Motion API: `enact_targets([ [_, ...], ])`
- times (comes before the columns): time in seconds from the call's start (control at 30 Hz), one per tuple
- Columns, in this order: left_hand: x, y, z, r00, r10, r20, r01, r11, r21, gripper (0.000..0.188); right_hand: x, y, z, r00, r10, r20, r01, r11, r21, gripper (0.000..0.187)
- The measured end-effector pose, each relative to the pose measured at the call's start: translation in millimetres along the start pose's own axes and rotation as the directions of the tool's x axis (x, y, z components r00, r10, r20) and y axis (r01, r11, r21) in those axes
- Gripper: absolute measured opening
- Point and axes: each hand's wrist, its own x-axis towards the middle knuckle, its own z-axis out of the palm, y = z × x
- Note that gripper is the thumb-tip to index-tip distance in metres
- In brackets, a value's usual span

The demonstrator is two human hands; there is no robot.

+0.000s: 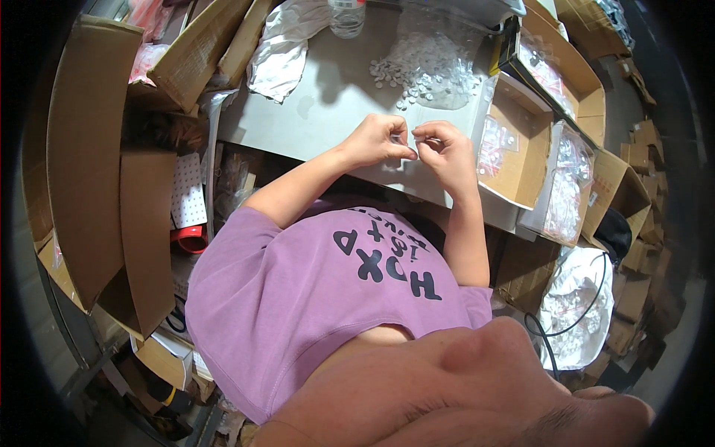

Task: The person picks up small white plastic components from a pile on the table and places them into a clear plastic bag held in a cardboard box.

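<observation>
My left hand and my right hand meet above the near edge of the pale table, their fingertips almost touching. Both have curled fingers with thumb and fingertips drawn together. What they pinch, if anything, is too small to make out. Just beyond them lies a spread of small white round pieces, partly on and under a clear plastic bag. To the right of my right hand, an open cardboard box contains small clear packets.
A clear bottle and a crumpled white cloth are at the table's far side. More boxes of clear packets line the right. Tall cardboard boxes stand left. A white sack and a black cable sit lower right.
</observation>
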Motion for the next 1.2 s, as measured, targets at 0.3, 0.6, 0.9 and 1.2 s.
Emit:
enact_targets([
  [0.3, 12.3, -8.0, 15.6, 0.998, -0.012, 0.057, 0.017, 0.996, -0.092, 0.015, -6.6, -16.7, 0.9, 0.992, -0.034, 0.118, 0.049, 0.991, -0.128, 0.025],
  [0.6, 16.4, -5.3, 10.0, 0.951, 0.048, 0.306, 0.037, 0.963, -0.267, 0.031, -13.1, -17.3, -9.6, 0.991, -0.119, 0.062, 0.124, 0.989, -0.081, 0.022],
  [0.9, 8.2, 24.0, 16.2, 0.938, 0.049, 0.343, 0.154, 0.828, -0.539, 0.047, -23.8, -23.1, -16.7, 0.956, -0.248, 0.160, 0.293, 0.861, -0.416, 0.015],
  [1.2, 14.0, 17.3, 10.8, 0.918, 0.310, 0.246, -0.278, 0.947, -0.159, 0.010, -36.3, -16.2, -30.3, 0.996, -0.084, -0.006, 0.079, 0.963, -0.258, 0.013],
])
